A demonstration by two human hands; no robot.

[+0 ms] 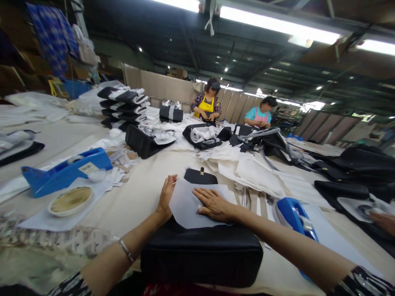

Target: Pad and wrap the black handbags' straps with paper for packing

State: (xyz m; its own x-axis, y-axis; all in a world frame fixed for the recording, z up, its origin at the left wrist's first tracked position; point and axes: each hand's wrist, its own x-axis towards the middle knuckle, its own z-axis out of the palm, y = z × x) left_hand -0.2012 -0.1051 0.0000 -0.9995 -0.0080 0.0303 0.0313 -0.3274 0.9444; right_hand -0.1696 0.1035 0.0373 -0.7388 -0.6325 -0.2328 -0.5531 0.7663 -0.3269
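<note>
A black handbag (200,250) lies in front of me with its base towards me. Its flap with a small gold clasp (201,173) shows at the far end. A white paper sheet (185,209) covers much of the bag's upper face. My right hand (214,204) lies flat on the sheet, fingers stretched out. At the sheet's left edge, my left hand (166,197) has its fingers together and bent round the edge; its thumb is mostly hidden.
Blue tape dispensers stand left (68,170) and right (294,218). A shallow bowl (70,200) sits on paper at left. Black bags (148,142), stacked bags (120,107) and white sheets (253,168) lie beyond. Two people work across the table; another person's hand (384,222) is at right.
</note>
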